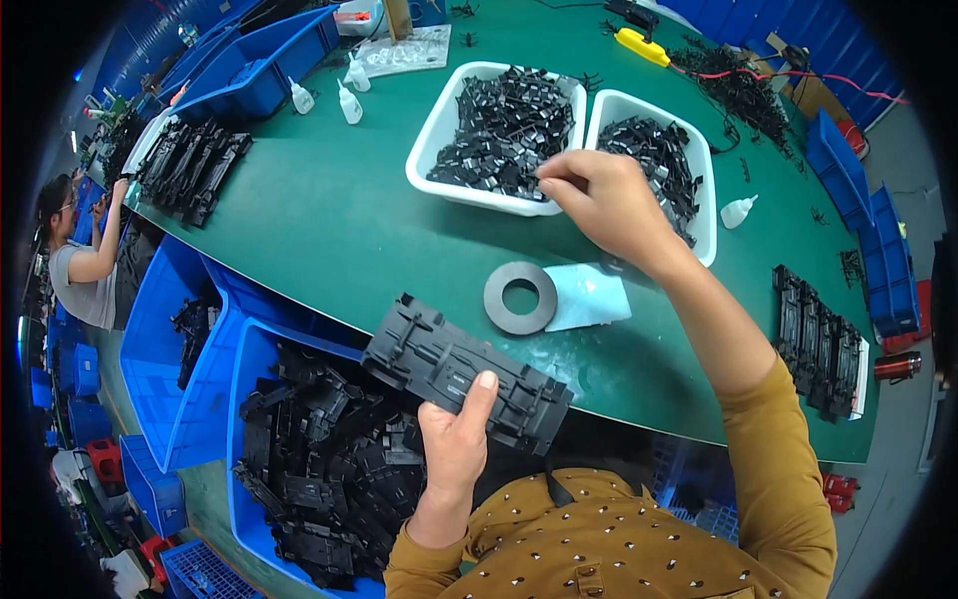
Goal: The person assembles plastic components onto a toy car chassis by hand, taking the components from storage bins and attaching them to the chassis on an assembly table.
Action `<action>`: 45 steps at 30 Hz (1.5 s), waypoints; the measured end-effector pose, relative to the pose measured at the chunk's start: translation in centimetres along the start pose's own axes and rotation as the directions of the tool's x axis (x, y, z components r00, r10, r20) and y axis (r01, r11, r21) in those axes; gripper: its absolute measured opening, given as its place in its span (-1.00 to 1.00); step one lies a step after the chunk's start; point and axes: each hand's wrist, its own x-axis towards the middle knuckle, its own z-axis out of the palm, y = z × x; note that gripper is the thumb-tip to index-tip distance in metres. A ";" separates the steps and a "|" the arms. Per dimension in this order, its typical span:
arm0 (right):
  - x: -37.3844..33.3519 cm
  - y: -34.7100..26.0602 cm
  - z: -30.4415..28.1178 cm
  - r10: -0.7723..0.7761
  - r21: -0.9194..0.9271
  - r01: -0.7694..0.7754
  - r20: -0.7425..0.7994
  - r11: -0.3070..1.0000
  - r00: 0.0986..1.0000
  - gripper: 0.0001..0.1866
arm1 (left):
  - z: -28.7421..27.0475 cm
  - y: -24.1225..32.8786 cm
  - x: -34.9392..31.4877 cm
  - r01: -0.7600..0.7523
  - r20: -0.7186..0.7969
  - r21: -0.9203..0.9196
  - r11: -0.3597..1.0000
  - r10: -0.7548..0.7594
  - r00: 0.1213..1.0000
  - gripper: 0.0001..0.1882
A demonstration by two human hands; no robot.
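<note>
My left hand (pixel 457 449) grips a long black plastic chassis plate (pixel 429 344), thumb across its upper face, over the table's near edge. It lies tilted, its right end nearer to me. My right hand (pixel 609 200) is closed in a pinch at the near right rim of a white tub (pixel 427 165) heaped with small black parts (pixel 509 125), some with shiny metal faces. Whatever sits between those fingertips is too small to make out. A second white tub (pixel 708 205) of black clips stands partly behind my right wrist.
A black ring (pixel 495 309) and a light blue sheet (pixel 599 299) lie before the tubs. Blue bins of black parts, one (pixel 239 439) close by, stand left. Rows of chassis plates (pixel 818 344) lie at both table ends. White bottles (pixel 738 212) stand about. A person (pixel 92 265) works far left.
</note>
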 end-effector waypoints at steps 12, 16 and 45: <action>7.2 4.0 6.4 0.115 -0.253 -0.054 0.232 0.966 0.966 -0.83 | -1.7 -0.4 0.1 -0.008 -0.002 0.004 1.000 0.008 1.000 -0.81; 6.3 4.2 4.7 0.093 -0.182 -0.073 0.100 0.980 0.991 -0.84 | -0.9 -0.4 0.1 -0.003 0.000 -0.016 1.000 0.003 1.000 -0.81; -11.1 1.8 -3.4 0.579 0.675 -0.639 0.371 0.369 0.726 -0.84 | 1.3 -1.8 -1.0 0.043 0.044 0.026 0.999 -0.045 0.998 -0.83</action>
